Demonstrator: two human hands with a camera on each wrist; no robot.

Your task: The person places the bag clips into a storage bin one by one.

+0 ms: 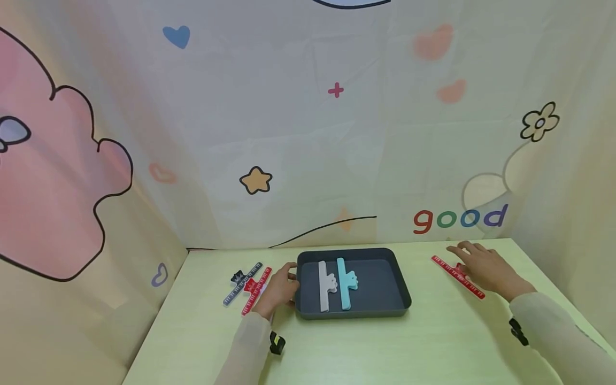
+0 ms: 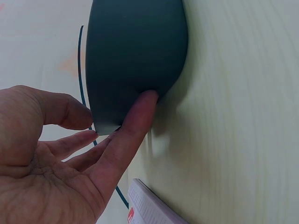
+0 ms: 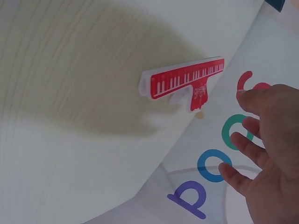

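My left hand (image 1: 279,291) is at the left end of a dark grey tray (image 1: 380,313). In the left wrist view its fingertips touch the outside of the tray wall (image 2: 135,51), with the thumb near the rim. Inside the tray lie a white clip (image 1: 323,289) and a turquoise clip (image 1: 344,286), side by side. My right hand (image 1: 488,270) hovers just over a red long-jawed clip (image 1: 445,266) with a piano-key pattern. In the right wrist view its fingers are loosely spread, apart from that red clip (image 3: 182,77).
Left of the tray lie a black piano-key clip (image 1: 240,287) and another red one (image 1: 255,294), partly overlapping. A pale clip (image 2: 152,207) shows below the left hand in its wrist view. A printed cloth (image 1: 298,133) hangs behind the pale table (image 1: 361,353).
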